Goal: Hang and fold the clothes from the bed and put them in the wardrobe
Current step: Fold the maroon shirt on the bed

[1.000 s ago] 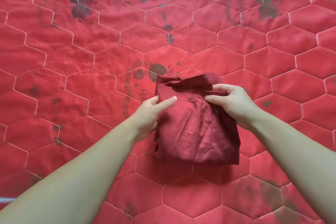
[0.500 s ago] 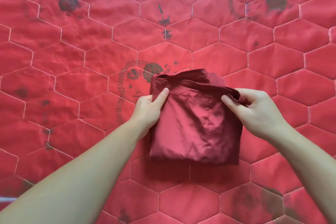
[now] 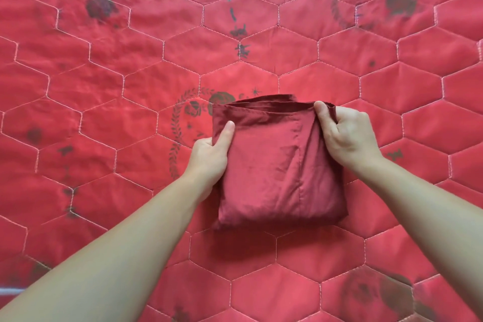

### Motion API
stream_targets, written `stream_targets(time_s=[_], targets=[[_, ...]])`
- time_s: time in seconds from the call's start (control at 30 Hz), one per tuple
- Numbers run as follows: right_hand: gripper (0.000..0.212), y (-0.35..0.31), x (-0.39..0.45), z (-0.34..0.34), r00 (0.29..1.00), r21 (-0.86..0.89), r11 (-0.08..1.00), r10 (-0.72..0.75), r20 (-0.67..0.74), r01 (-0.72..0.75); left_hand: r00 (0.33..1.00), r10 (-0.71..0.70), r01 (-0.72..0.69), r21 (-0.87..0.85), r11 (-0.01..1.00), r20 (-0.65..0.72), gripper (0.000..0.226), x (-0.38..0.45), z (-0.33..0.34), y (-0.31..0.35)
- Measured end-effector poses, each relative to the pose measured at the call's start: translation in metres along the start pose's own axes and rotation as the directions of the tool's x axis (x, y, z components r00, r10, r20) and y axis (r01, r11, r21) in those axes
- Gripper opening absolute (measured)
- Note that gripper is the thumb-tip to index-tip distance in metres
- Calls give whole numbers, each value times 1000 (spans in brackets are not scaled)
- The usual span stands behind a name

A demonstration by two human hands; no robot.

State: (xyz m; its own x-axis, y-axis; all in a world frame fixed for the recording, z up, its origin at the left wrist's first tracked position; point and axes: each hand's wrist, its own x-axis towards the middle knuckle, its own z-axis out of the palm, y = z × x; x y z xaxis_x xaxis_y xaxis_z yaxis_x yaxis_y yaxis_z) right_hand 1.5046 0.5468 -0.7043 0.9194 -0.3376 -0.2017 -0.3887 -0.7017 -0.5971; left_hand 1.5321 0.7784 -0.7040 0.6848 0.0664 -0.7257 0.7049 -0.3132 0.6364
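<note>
**Fold nearly finished**

A dark red folded cotton garment (image 3: 277, 165) lies on the red hexagon-quilted bed (image 3: 104, 86). The left hand (image 3: 209, 157) and right hand (image 3: 347, 136) pinch its far corners (fingers clenched on cloth). Next, probably: squaring edges, then carrying it away.

Head-worn view, facing steeply down, close over red quilt (image 3: 104, 86)

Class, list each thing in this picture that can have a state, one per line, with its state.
Dark red garment: folded into a compact rectangle, lying on the quilt.
Left hand: grips the garment's left edge, thumb on top.
Right hand: pinches the upper right corner.
Red quilt: spread flat.
</note>
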Motion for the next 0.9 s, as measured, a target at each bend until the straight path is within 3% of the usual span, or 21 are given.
stream_targets(time_s=[0.1, 0.2, 0.23, 0.3, 0.4, 0.47, 0.53, 0.6, 0.7, 0.77, 0.9], targets=[[62, -1, 2, -1, 999, -10, 999, 34, 31, -34, 987, 137, -132, 66, 989, -81, 55, 4, 1, 3], [64, 2, 3, -2, 1000, -39, 999, 21, 16, -21, 931, 342, -340, 42, 940, -130, 11, 6, -2, 14], [65, 2, 3, -4, 1000, -45, 999, -8, 0, 8, 926, 365, -365, 17, 931, -100, 22, 9, -2, 17], [65, 1, 1, -6, 994, -24, 994, -106, -37, 106, 941, 336, -332, -100, 938, 27, 24, 15, -5, 25], [59, -8, -6, -12, 970, 77, 968, -235, -69, 240, 941, 204, -122, -293, 948, 269, 14, 16, -9, 30], [54, -20, -8, -14, 975, 179, 960, -221, 27, 213, 924, 136, -28, -292, 956, 356, 12, 16, -10, 28], [40, -28, -4, -12, 968, 277, 955, -160, 193, 103, 933, 89, -1, -246, 969, 348, 12, 19, -11, 24], [34, -28, 6, -5, 967, 335, 942, -113, 230, 31, 956, 67, -6, -209, 978, 285, 14, 21, -9, 20], [59, -30, 15, 0, 968, 361, 930, -30, 248, -64, 976, 59, -20, -184, 983, 209, 18, 22, -9, 21], [59, -33, 14, -2, 976, 377, 923, -7, 218, -78, 976, 59, -21, -177, 984, 210, 20, 22, -8, 20], [56, -41, 3, -7, 996, 264, 963, -64, 63, 45, 969, 45, 24, -273, 962, 242, 25, 18, -7, 21]])
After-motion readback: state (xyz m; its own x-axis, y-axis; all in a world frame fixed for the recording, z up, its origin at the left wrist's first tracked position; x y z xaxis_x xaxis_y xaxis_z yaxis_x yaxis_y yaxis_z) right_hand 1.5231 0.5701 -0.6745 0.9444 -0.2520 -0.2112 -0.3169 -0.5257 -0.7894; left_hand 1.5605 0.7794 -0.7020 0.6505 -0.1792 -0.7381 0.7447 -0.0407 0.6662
